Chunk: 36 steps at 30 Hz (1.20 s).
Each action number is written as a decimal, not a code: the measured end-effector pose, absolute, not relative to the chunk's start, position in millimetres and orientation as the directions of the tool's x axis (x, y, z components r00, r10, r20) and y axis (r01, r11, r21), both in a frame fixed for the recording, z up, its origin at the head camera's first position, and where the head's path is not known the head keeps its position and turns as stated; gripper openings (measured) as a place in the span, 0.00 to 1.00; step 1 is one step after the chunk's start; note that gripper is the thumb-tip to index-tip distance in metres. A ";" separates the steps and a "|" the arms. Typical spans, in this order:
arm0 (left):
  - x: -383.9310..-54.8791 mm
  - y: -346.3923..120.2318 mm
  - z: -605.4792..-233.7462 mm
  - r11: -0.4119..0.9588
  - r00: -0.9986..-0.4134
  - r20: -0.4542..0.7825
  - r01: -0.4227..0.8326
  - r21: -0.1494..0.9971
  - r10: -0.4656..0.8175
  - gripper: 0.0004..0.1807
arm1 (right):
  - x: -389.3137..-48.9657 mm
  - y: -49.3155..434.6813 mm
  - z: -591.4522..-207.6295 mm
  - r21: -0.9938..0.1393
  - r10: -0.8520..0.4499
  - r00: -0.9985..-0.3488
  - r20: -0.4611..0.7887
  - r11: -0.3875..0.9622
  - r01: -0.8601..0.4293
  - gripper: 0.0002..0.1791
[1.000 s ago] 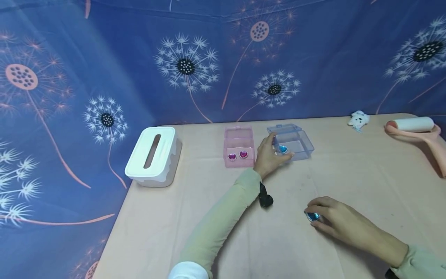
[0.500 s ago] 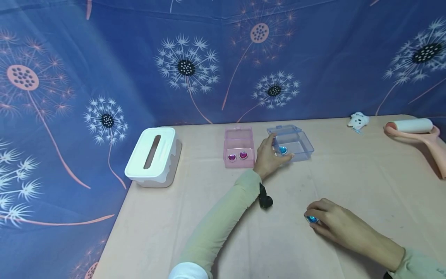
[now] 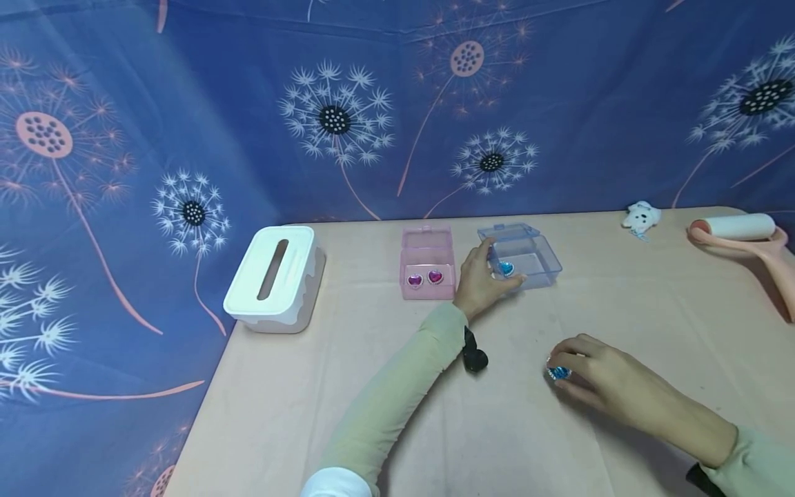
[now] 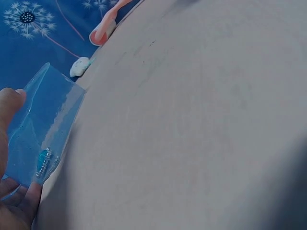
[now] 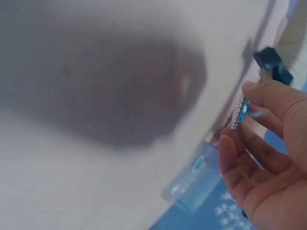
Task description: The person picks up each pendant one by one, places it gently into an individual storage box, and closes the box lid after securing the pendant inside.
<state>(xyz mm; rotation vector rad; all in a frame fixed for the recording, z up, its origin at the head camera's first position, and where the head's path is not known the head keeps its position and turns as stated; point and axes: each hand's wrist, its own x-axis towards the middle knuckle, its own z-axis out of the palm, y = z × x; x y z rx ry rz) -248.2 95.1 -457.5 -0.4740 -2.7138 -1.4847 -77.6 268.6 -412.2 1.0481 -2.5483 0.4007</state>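
Observation:
My left hand [image 3: 481,281] grips the left side of an open, clear blue plastic box [image 3: 542,261], its thumb at the front and fingers farther back. Inside that box, near the hand, lies a blue jewel [image 3: 506,268] with a beaded silver edge. Nearer the front, my right hand [image 3: 611,386] pinches a second blue jewel [image 5: 244,110] between thumb and fingertips, above the table and apart from the box. Left of the blue box stands an open pink plastic box [image 3: 428,257] holding two magenta jewels [image 3: 435,277].
A white tissue box [image 3: 273,276] stands on the table's left side. Along the back right are a small white animal-shaped item [image 3: 641,219] and a pink-handled lint roller [image 3: 739,226]. A blue dandelion-print cloth [image 3: 397,103] hangs behind the table [image 3: 373,359].
My right hand has moved slightly away from me with its blue jewel, which now sits a little differently in the fingers. My left hand keeps its hold on the blue box.

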 end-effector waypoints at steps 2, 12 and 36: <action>-248.5 95.4 -457.7 0.507 -0.953 0.156 0.272 0.818 0.259 0.50 | -83.7 268.3 -403.0 -0.113 -0.613 -0.647 0.454 0.681 -0.724 0.29; -249.5 94.8 -457.2 0.507 -0.950 0.177 0.289 0.812 0.259 0.50 | -132.8 274.4 -356.0 -0.165 -0.514 -0.645 0.566 0.695 -0.700 0.13; -247.7 93.0 -458.5 0.503 -0.943 0.198 0.311 0.806 0.266 0.50 | -243.5 273.7 -388.8 -0.270 -0.458 -0.866 0.201 0.824 -0.499 0.10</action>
